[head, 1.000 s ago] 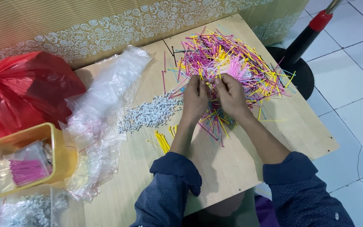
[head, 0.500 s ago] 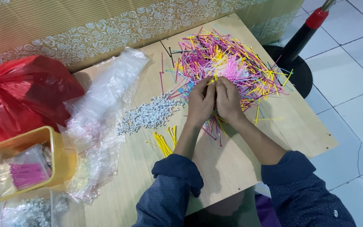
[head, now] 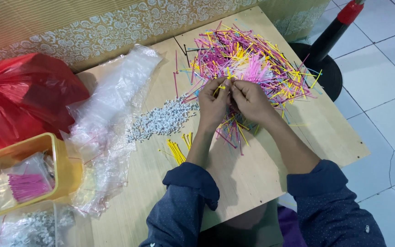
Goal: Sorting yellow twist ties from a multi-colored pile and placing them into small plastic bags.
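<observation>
The person sat over a pale wooden board (head: 252, 169), both hands brought close together at the near edge of a big heap of thin plastic sticks (head: 252, 59) in pink, yellow, blue and black. The left hand (head: 213, 103) was curled, its fingertips pinching a short yellow stick (head: 220, 88); that stick lay roughly crosswise, its long axis running left to right and tilted slightly, one end poking out past the thumb toward the other hand. The right hand (head: 248, 98) was also closed in a pinch, fingertips meeting the left ones over the same spot, though I could not tell exactly what it gripped, since the knuckles hid it. Under the wrists a few loose sticks fanned out toward the person, pointing every way. The heap itself had no single direction, sticks radiating out like a burst. Just left of the left forearm lay a small sheaf of yellow sticks (head: 178, 150), aligned with each other and slanting from upper left to lower right. Beyond that sat a pile of small white pieces (head: 161, 120), and beside it crumpled clear plastic bags (head: 110, 119). Farther left stood a yellow tub (head: 65, 160) holding a bagged bundle of pink sticks (head: 26, 186), with a red plastic bag (head: 24, 96) behind it.
</observation>
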